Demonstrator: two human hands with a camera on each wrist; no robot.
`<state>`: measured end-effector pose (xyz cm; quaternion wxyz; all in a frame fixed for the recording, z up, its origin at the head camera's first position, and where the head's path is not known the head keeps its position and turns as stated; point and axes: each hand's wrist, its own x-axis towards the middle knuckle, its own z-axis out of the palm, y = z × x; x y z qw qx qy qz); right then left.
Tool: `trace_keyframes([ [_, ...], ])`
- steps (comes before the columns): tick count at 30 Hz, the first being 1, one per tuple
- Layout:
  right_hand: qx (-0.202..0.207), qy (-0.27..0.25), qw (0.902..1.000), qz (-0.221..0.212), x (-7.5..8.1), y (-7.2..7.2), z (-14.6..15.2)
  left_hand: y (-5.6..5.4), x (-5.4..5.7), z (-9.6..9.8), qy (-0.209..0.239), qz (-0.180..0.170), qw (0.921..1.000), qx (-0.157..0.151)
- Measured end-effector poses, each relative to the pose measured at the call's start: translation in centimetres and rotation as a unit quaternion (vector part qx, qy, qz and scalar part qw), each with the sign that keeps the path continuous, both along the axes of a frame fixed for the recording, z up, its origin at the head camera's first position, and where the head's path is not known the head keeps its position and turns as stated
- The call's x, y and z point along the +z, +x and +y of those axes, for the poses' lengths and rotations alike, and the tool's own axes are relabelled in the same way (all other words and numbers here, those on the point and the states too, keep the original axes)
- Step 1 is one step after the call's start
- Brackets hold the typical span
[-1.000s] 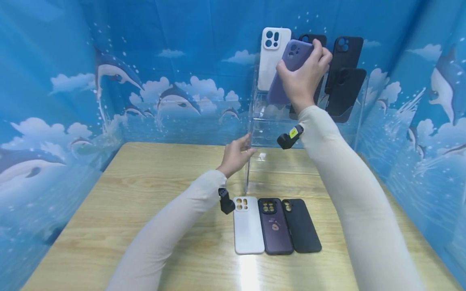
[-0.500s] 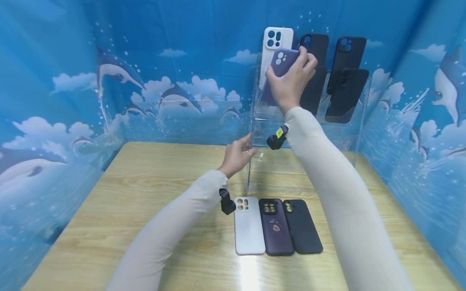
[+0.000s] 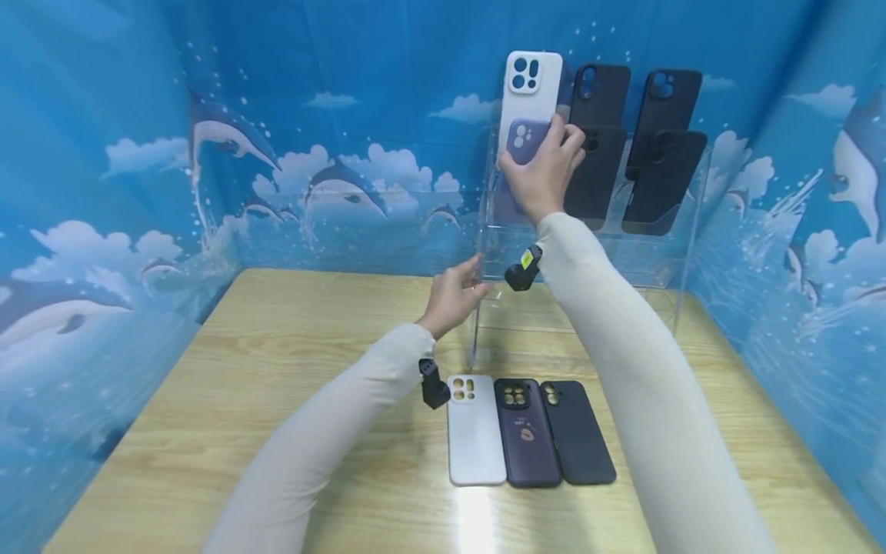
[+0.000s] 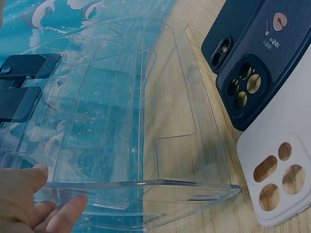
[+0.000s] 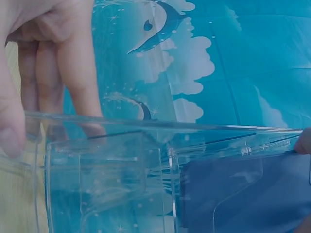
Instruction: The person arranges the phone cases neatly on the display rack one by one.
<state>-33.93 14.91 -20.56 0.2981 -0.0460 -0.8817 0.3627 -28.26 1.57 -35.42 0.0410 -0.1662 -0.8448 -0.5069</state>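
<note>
My right hand (image 3: 543, 178) grips a purple phone case (image 3: 524, 138) by its sides, at the left end of a clear acrylic display stand (image 3: 477, 338). The purple case stands low in the front tier, before a taller white phone case (image 3: 549, 100); its lower part shows through the clear plastic as a bluish shape (image 5: 228, 191) in the right wrist view. My left hand (image 3: 450, 300) holds the stand's left side panel, thumb on one face and fingers on the other. Right of the purple case, black phone cases (image 3: 601, 173) lean in the stand.
On the wooden table (image 3: 311, 369), before the stand, lie a white case (image 3: 476, 442), a dark purple printed case (image 3: 529, 454) and a black case (image 3: 581, 438), side by side. Dolphin-printed blue curtains (image 3: 332, 92) enclose the back and sides.
My right hand has moved left and then down with the purple case, from before the black cases to before the white one. The left hand stays on the panel.
</note>
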Motion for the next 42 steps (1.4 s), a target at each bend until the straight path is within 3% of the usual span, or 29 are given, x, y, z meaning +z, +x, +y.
trace_keyframes([
  [9, 0.012, 0.022, 0.9995, -0.016, -0.2, -0.2, -0.2, 0.1, 0.1, -0.1, 0.006, -0.001, 1.0000, 0.002],
  [19, -0.003, 0.040, 0.9991, -0.014, -0.6, -0.4, -0.5, 0.3, 0.3, 0.1, 0.005, -0.011, 0.9999, 0.004],
  [31, -0.002, 0.036, 0.9993, -0.013, -0.6, -0.5, -0.2, 0.3, 0.3, 0.0, 0.008, -0.003, 1.0000, -0.003],
  [42, 0.032, 0.032, 0.9986, -0.029, 0.3, 1.3, 0.3, -0.1, -0.1, -0.2, 0.015, -0.010, 0.9998, -0.012],
])
